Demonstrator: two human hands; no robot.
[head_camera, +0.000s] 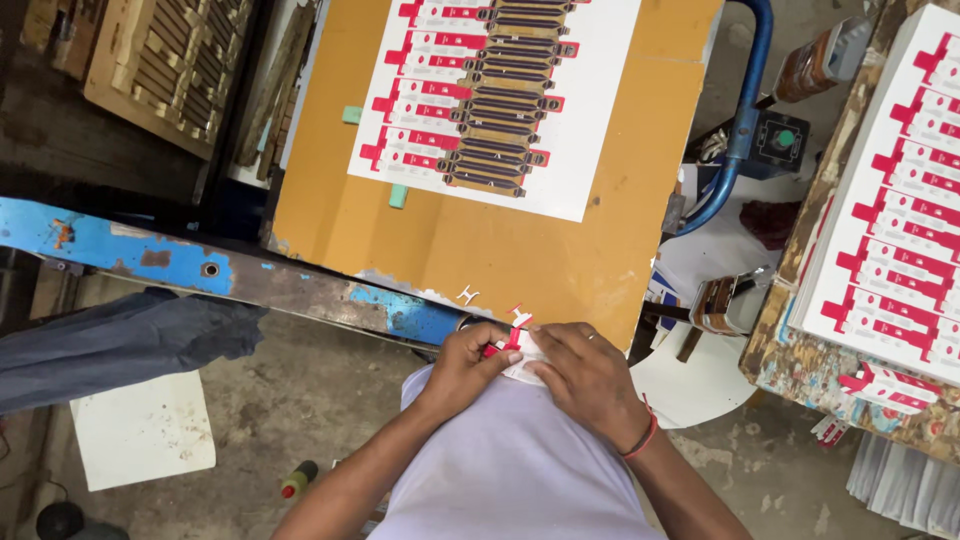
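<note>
From the head camera, the left hand (462, 365) and right hand (585, 372) both pinch a small red-and-white cardboard cutout (513, 348) against the near edge of the orange desk (520, 255), bracing it there. A printed sheet (500, 95) lies toward the desk's far edge.

Printed carton sheet (500, 100): white, rows of red-and-white box blanks, die-cut brown centre strip, flat on the orange board well beyond the fingertips. Stack of same sheets (895, 200): far right of the fingers, on the worn bench. Small red-white cutout piece (515, 345) pinched between the fingers (500, 352) of both hands.
</note>
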